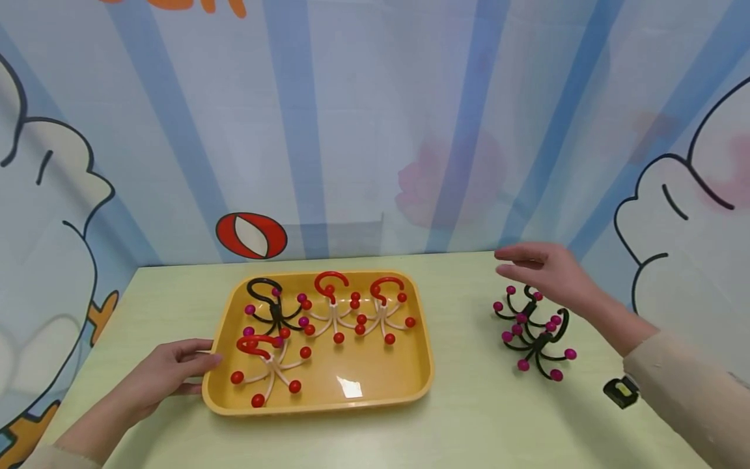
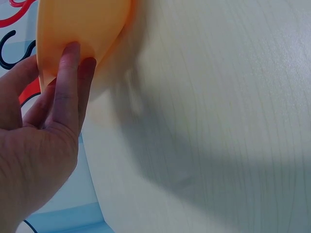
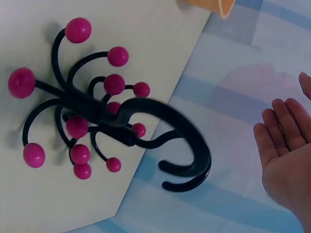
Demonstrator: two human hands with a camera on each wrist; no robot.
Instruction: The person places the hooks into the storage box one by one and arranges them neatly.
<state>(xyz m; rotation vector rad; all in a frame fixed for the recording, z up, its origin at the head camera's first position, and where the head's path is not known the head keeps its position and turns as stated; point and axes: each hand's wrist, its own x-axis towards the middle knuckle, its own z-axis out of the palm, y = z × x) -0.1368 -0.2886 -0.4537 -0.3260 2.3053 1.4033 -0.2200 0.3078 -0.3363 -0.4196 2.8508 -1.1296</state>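
My left hand [image 1: 176, 372] grips the left rim of a yellow tray [image 1: 322, 409]; in the left wrist view its fingers [image 2: 67, 94] press the outer wall. Inside the tray lie a black head massager [image 1: 275, 314] with magenta ball tips and several white ones with red hooked handles and red balls, one [image 1: 270, 362] near the front left. On the right, two black head massagers with magenta balls, a nearer one [image 1: 543, 339] and a farther one [image 1: 530, 308], overlap on the table. Beyond them my right hand [image 1: 541, 267] hovers, holding nothing, its fingers extended leftward.
The pale wooden table [image 1: 469, 423] meets a blue-striped cloth backdrop [image 1: 375, 163] just behind the tray. A small black object [image 1: 622, 392] with a yellow patch lies beside my right sleeve [image 1: 680, 384].
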